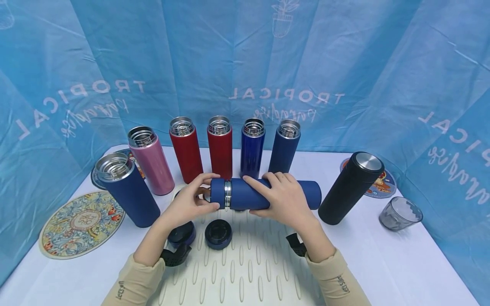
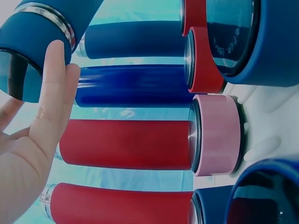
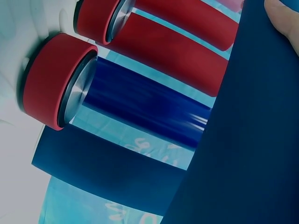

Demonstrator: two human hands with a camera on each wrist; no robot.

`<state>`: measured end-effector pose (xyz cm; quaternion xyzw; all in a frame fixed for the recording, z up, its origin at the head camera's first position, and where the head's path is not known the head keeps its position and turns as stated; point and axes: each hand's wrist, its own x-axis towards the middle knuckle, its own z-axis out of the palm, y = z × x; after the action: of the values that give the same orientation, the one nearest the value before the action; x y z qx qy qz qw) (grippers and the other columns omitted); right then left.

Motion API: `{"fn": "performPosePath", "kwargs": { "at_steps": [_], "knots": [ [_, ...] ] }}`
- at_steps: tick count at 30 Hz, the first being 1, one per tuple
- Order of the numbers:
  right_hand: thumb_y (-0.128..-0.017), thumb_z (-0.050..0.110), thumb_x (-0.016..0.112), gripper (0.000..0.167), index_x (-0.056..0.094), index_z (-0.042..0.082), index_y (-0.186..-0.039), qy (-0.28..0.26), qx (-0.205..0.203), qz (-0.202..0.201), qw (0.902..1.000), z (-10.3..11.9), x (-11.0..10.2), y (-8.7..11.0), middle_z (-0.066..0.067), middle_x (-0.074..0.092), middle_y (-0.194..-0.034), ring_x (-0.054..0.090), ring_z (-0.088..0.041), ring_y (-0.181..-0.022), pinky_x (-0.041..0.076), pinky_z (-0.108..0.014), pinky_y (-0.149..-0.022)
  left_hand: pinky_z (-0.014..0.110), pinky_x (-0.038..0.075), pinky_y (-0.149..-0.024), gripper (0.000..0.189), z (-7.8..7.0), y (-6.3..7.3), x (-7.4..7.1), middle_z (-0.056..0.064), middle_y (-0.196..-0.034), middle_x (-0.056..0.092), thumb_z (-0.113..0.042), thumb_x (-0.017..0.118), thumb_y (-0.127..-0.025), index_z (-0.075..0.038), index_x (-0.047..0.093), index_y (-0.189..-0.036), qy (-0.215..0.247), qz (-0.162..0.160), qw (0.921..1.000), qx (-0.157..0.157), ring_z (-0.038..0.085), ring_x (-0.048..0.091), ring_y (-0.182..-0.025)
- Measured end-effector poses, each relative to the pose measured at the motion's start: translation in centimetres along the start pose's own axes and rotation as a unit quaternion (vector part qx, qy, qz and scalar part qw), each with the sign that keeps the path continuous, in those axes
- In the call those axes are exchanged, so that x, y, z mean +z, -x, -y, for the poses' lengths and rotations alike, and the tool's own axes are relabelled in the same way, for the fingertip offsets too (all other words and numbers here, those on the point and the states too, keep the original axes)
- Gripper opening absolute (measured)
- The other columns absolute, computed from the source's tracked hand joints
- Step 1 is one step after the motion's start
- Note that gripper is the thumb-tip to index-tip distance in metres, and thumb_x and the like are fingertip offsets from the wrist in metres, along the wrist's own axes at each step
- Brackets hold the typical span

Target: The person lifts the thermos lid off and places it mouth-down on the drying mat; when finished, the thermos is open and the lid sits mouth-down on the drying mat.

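Note:
A blue thermos bottle (image 1: pixel 244 196) lies sideways in the air between both hands in the head view. My left hand (image 1: pixel 184 205) holds its blue lid (image 1: pixel 217 193) at the left end, thumb and fingers around it. A shiny metal ring shows between lid and body. My right hand (image 1: pixel 285 197) grips the body from above, thumb along the near side. In the left wrist view, straight fingers (image 2: pixel 55 84) lie along the lid. The bottle's body (image 3: pixel 243 140) fills the right side of the right wrist view.
Lidless bottles stand behind: pink (image 1: pixel 153 165), red (image 1: pixel 187 155), red (image 1: pixel 220 153), shiny blue (image 1: pixel 252 151), matte blue (image 1: pixel 284 148), with another blue one (image 1: pixel 130 195) at left. Loose lids (image 1: pixel 218 234) lie on the ribbed mat (image 1: pixel 241 276). A capped black bottle (image 1: pixel 346 191) and glass (image 1: pixel 400 214) stand right.

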<state>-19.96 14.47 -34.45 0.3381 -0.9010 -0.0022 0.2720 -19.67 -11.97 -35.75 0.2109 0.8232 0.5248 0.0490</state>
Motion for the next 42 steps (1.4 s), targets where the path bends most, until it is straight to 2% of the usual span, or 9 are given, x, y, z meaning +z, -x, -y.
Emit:
{"fn": "performPosePath", "kwargs": {
  "at_steps": [9,16,22,26,30,33,36,40,42],
  "knots": [
    [-0.063,0.062,0.073,0.085,0.042,0.034,-0.137,-0.004,0.028,0.001,0.9996,-0.7,-0.2,0.1,-0.01,0.059,-0.108,0.058,-0.03,-0.093,0.047,-0.043,-0.083,0.035,0.055,-0.075,0.064,0.1,-0.1,-0.4,0.021,-0.122,0.048,-0.012,0.07,-0.081,-0.016,0.037,-0.135,-0.002,-0.023,0.9997,0.0,0.029,0.056,-0.094],
    [-0.058,0.046,0.084,0.085,0.048,0.027,-0.133,-0.051,0.081,-0.056,0.9938,-1.8,-0.4,0.2,-0.013,0.058,-0.11,0.056,-0.032,-0.098,0.045,-0.048,-0.087,0.03,0.054,-0.074,0.064,0.1,-0.1,-0.3,0.02,-0.122,0.048,-0.013,0.071,-0.081,-0.015,0.037,-0.135,-0.009,-0.017,0.9998,0.001,0.028,0.056,-0.093],
    [-0.055,0.033,0.089,0.088,0.046,0.019,-0.13,-0.088,0.15,-0.117,0.9779,-2.8,0.1,0.3,-0.016,0.056,-0.115,0.055,-0.036,-0.104,0.044,-0.051,-0.089,0.03,0.054,-0.073,0.066,0.1,-0.1,-0.2,0.019,-0.122,0.048,-0.016,0.072,-0.08,-0.017,0.038,-0.135,-0.023,-0.014,0.9996,-0.01,0.027,0.055,-0.095],
    [-0.057,0.025,0.088,0.087,0.039,0.016,-0.128,-0.116,0.201,-0.18,0.9558,-3.4,0.9,0.4,-0.017,0.054,-0.117,0.054,-0.034,-0.106,0.044,-0.051,-0.089,0.029,0.054,-0.073,0.066,0.0,-0.1,0.0,0.017,-0.121,0.049,-0.017,0.073,-0.078,-0.018,0.039,-0.135,-0.031,-0.014,0.9994,-0.013,0.026,0.055,-0.095],
    [-0.061,0.019,0.086,0.084,0.034,0.018,-0.127,-0.166,0.269,-0.235,0.9193,-3.9,1.8,0.5,-0.019,0.048,-0.121,0.046,-0.035,-0.111,0.037,-0.052,-0.094,0.026,0.053,-0.071,0.065,0.1,-0.1,-0.1,0.017,-0.121,0.049,-0.018,0.073,-0.078,-0.019,0.04,-0.134,-0.028,-0.009,0.9995,-0.01,0.025,0.056,-0.094],
    [-0.064,0.019,0.084,0.084,0.032,0.021,-0.13,-0.208,0.329,-0.248,0.8872,-4.2,2.4,0.5,-0.021,0.042,-0.124,0.037,-0.035,-0.115,0.031,-0.054,-0.094,0.026,0.053,-0.071,0.065,0.1,-0.1,-0.1,0.017,-0.122,0.048,-0.018,0.073,-0.078,-0.019,0.04,-0.135,-0.023,-0.004,0.9997,-0.009,0.025,0.055,-0.095],
    [-0.068,0.022,0.082,0.085,0.029,0.024,-0.134,-0.24,0.379,-0.252,0.8575,-4.6,3.0,0.7,-0.019,0.037,-0.128,0.032,-0.032,-0.118,0.032,-0.053,-0.094,0.025,0.052,-0.071,0.065,0.1,-0.1,-0.1,0.016,-0.122,0.048,-0.019,0.073,-0.078,-0.019,0.041,-0.134,-0.023,-0.002,0.9997,-0.01,0.025,0.055,-0.095],
    [-0.071,0.022,0.08,0.084,0.027,0.023,-0.137,-0.258,0.414,-0.268,0.8309,-5.3,3.9,0.9,-0.015,0.038,-0.132,0.029,-0.029,-0.122,0.034,-0.052,-0.095,0.025,0.052,-0.071,0.065,0.1,-0.1,0.0,0.016,-0.122,0.049,-0.018,0.074,-0.078,-0.019,0.041,-0.134,-0.024,-0.002,0.9997,-0.01,0.025,0.055,-0.096],
    [-0.072,0.02,0.079,0.085,0.026,0.021,-0.138,-0.262,0.424,-0.274,0.8223,-5.7,4.4,1.0,-0.014,0.038,-0.134,0.028,-0.028,-0.122,0.033,-0.051,-0.096,0.025,0.052,-0.071,0.065,0.0,-0.1,0.0,0.016,-0.121,0.049,-0.018,0.074,-0.077,-0.018,0.042,-0.134,-0.025,-0.001,0.9996,-0.011,0.025,0.055,-0.095]
  ]
}}
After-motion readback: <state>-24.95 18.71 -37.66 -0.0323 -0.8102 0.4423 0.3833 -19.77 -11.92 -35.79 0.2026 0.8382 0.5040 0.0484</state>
